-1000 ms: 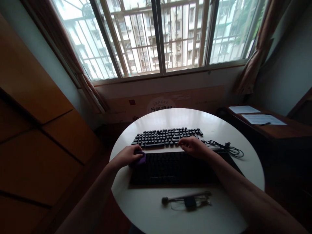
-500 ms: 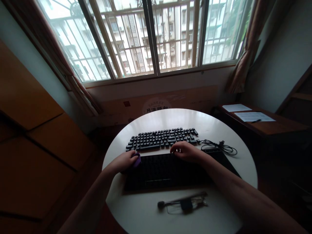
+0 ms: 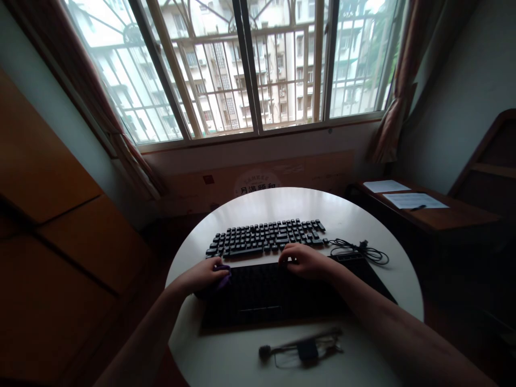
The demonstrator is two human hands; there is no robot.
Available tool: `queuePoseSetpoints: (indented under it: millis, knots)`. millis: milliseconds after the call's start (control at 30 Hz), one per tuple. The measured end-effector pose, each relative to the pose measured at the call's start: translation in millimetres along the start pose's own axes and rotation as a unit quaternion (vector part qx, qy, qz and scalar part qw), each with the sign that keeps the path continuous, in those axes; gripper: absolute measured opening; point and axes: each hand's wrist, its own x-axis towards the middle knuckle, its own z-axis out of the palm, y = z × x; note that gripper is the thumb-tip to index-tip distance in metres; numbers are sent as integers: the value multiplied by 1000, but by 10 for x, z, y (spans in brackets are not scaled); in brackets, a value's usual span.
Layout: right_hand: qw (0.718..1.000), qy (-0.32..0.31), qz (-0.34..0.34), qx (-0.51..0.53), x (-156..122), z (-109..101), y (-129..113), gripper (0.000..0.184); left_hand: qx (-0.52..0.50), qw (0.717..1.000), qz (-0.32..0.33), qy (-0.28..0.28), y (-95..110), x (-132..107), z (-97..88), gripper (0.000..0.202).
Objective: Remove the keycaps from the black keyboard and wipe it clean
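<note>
My left hand (image 3: 206, 275) is closed on a purple cloth (image 3: 224, 277) at the left end of a black keyboard base (image 3: 258, 295), which lies flat on the round table. At the base's far edge is my right hand (image 3: 304, 260), its fingertips curled together in a pinch; whatever may be between them is too small to tell. Just beyond both hands, black keycaps (image 3: 258, 236) lie loose in keyboard order. The base's surface is too dark to show detail.
A coiled black cable (image 3: 363, 248) rests at the right of the white table (image 3: 298, 200). Near its front edge lie a small brush and blurred tools (image 3: 308, 349). A brown side table (image 3: 463, 212) with papers (image 3: 415, 200) and a pen stands right.
The camera view has tilted up slightly, so the table sits lower in the picture. Both hands keep nearly the same places over the keyboard base.
</note>
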Motion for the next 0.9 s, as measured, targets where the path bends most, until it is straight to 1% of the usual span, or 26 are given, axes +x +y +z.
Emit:
queuePoseSetpoints:
  millis: [100,167,267,333,367,400,467,567,733,800,900]
  knots:
    - [1000,-4,7,6,2,-5,-4,28,4,1000,-8,18,51,-23,47,35]
    - [1000,-7,10,10,3,-14,-13,30,4,1000,-10,25,47,-46,64,35]
    - [1000,-4,11,14,4,-20,-24,29,-12,1000,-9,14,-18,-81,57,38]
    - [1000,-2,10,16,6,-15,-24,28,-37,999,-4,0,-77,-103,37,41]
    - [1000,-2,10,17,9,-11,-22,28,-51,999,4,2,-103,-112,25,42]
    - [1000,-4,12,18,13,-6,-19,28,-65,998,8,7,-123,-119,14,42]
    - [1000,-6,18,20,22,4,-14,27,-86,996,-4,15,-144,-128,-4,40]
    - [1000,-1,21,22,35,18,-14,27,-93,995,-19,32,-137,-135,-7,38]
    - [999,11,28,22,38,35,-12,27,-87,993,-5,77,-111,-182,23,38]
    - [999,7,27,23,35,37,2,27,-91,993,-7,72,-91,-211,24,38]
    - [999,0,27,29,29,39,30,26,-109,993,-17,45,-52,-250,16,42]
